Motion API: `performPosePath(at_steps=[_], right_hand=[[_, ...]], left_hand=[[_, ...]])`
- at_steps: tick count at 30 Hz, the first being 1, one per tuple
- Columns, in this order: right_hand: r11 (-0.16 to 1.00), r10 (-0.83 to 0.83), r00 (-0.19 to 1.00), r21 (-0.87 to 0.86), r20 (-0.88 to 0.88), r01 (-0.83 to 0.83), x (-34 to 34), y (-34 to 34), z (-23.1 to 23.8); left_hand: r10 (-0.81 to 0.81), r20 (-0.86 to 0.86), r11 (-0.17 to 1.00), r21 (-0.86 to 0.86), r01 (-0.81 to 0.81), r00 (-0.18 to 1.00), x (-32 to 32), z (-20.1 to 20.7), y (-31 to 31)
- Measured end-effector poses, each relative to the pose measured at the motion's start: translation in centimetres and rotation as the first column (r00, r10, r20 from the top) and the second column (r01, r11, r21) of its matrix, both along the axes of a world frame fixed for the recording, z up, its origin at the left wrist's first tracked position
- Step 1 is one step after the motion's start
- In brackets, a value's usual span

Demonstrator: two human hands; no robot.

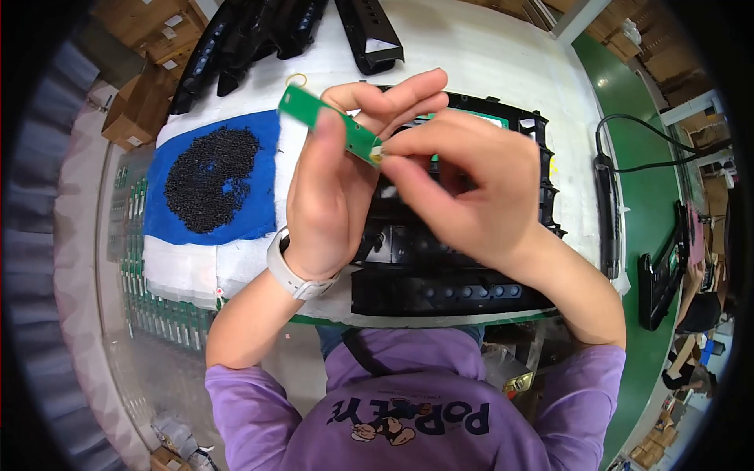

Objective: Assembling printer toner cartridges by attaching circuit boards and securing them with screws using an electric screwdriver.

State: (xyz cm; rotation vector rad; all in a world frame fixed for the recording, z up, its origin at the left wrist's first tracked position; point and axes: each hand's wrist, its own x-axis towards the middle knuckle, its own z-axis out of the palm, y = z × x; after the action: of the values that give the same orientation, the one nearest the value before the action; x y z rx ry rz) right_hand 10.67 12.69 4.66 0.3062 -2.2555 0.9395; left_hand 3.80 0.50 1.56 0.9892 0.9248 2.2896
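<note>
My left hand is closed on a narrow green circuit board, with the thumb lying across its face. At the board's lower right end, the thumb and forefinger of my right hand pinch a small whitish and yellowish part, perhaps a connector. The fingertips partly hide it. Under both hands lies a large black plastic housing on the white table cover. Another piece of green board shows inside it behind my right hand.
A blue cloth bears a heap of small black parts. Long black plastic pieces lie along the far edge. On the right rests a black tool with a cable. Several green boards stand at the lower left.
</note>
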Motion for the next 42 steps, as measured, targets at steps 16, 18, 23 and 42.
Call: performPosePath(at_steps=[16, 18, 23, 42], right_hand=[[0.969, -0.08, 0.87, 0.242, 0.486, -0.046, 9.6, 5.0, -3.1], [0.955, -0.099, 0.883, 0.292, 0.459, -0.045, 9.4, 5.0, -3.2], [0.951, -0.11, 0.866, 0.304, 0.488, -0.05, 9.3, 4.9, -3.2], [0.931, -0.345, 0.809, 0.282, 0.476, 0.231, 10.7, 1.8, 0.0]], left_hand=[[0.34, 0.058, 0.902, -0.303, -0.308, 0.938, -1.5, 0.1, -0.4], [0.343, 0.054, 0.905, -0.286, -0.315, 0.938, -1.7, -0.2, -0.3], [0.335, 0.063, 0.907, -0.293, -0.304, 0.94, -1.8, -0.4, -0.4], [0.866, -0.45, 0.243, 0.001, -0.97, 0.216, -1.4, -0.1, -15.5]])
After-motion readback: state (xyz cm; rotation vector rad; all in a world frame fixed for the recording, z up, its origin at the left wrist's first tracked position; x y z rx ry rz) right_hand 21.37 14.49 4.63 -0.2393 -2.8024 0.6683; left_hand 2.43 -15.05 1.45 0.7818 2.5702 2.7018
